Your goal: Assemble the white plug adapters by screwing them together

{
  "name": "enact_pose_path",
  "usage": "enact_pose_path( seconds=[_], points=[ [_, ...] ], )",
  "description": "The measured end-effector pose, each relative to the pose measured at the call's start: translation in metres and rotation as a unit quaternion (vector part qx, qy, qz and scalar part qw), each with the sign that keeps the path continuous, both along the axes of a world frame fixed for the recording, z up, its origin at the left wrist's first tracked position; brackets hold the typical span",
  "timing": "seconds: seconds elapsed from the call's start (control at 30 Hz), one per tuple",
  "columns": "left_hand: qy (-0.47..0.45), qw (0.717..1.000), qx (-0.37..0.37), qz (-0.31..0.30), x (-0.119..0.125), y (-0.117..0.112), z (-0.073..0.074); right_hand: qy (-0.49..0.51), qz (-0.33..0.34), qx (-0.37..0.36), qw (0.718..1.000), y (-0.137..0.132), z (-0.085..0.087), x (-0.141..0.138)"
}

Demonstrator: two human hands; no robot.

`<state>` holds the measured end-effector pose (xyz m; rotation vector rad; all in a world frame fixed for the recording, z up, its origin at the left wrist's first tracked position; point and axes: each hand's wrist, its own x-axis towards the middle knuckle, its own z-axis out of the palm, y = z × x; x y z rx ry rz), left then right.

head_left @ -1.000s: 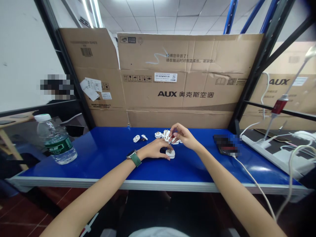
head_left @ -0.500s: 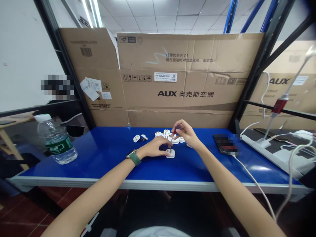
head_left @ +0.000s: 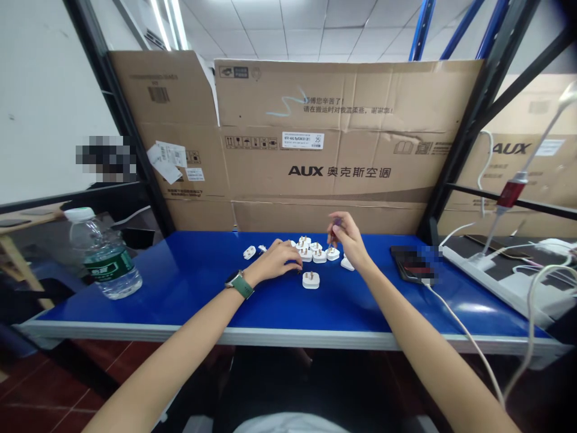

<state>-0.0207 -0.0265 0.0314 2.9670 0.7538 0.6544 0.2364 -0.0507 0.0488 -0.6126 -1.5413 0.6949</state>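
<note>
A single white three-pin plug (head_left: 311, 281) stands pins up near the middle of the blue table, touched by neither hand. My left hand (head_left: 278, 260), with a green-strapped watch on its wrist, is just left of it. Its fingertips are drawn together close to the tabletop; a tiny dark bit shows there, too small to name. Raised above the right end of a cluster of white plugs (head_left: 318, 256), my right hand (head_left: 349, 240) is closed on a small screwdriver (head_left: 337, 222). The screwdriver's thin shaft points down, and fingers hide part of its handle.
Two loose plugs, one of them a plug (head_left: 249, 252) on its side, lie left of the cluster. A water bottle (head_left: 106, 258) stands at the left. To the right are a phone (head_left: 411, 264) with a cable and a white power strip (head_left: 496, 282). Cardboard (head_left: 338, 150) walls the back.
My left hand has let go of the front plug and moved left. My right hand has risen away from that plug, up and to the right, with the screwdriver.
</note>
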Motion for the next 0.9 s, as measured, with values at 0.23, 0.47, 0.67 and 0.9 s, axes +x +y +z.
enact_pose_path(
  seconds=[0.23, 0.47, 0.67, 0.9],
  points=[
    [0.037, 0.999, 0.015, -0.011, 0.0, -0.003, -0.001, -0.079, 0.009, -0.017, 0.997, 0.003, -0.008, -0.003],
    [0.045, 0.999, 0.024, 0.003, 0.001, -0.006, 0.001, -0.108, -0.01, -0.019, 0.994, -0.004, -0.001, -0.001],
    [0.015, 0.999, 0.034, 0.036, 0.003, -0.011, 0.005, -0.439, 0.023, -0.047, 0.897, -0.016, 0.006, 0.004],
    [-0.009, 0.998, 0.029, 0.048, 0.004, -0.016, 0.01, -0.576, 0.032, -0.088, 0.812, -0.013, -0.01, -0.003]
  ],
)
